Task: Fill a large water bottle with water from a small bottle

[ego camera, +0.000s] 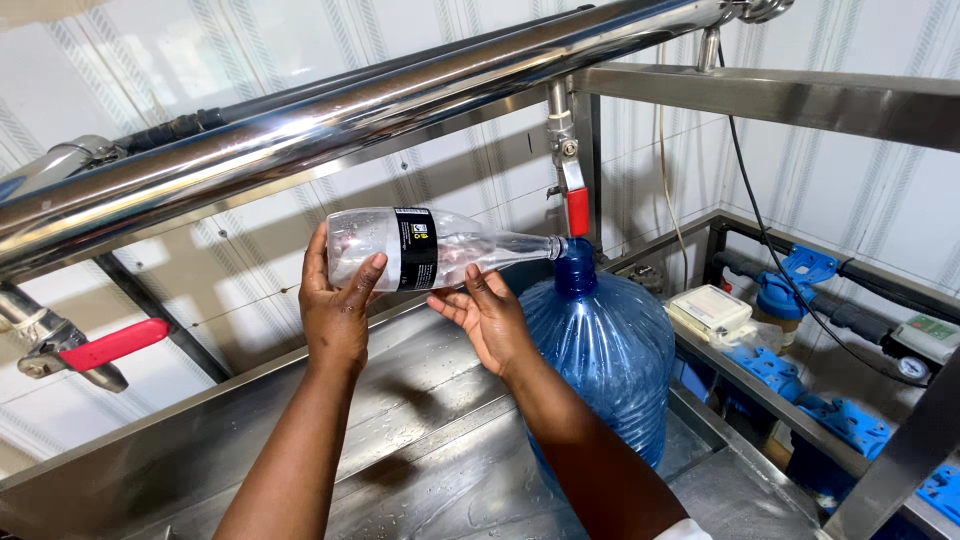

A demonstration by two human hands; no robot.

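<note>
Near the front edge of the steel counter (440, 440) both forearms come up from below, and the counter surface between them is wet. Left hand (338, 305) closes its grip around the thick end of a clear plastic bottle (420, 248) with a dark label; right hand (492, 315) lies open under the bottle's middle, its fingers only supporting it. The bottle is held on its side, its mouth touching the neck of the large blue water jug (605, 350) that stands toward the right side of the counter. I judge the pouring is in progress: a little liquid seems to remain in the bottle, and the jug looks mostly empty, so much is left. Behind, a tap with a red handle (577, 208) hangs just above the jug's neck. Whether liquid flows now is hard to see; the jug's bottom is hidden by the right arm.
</note>
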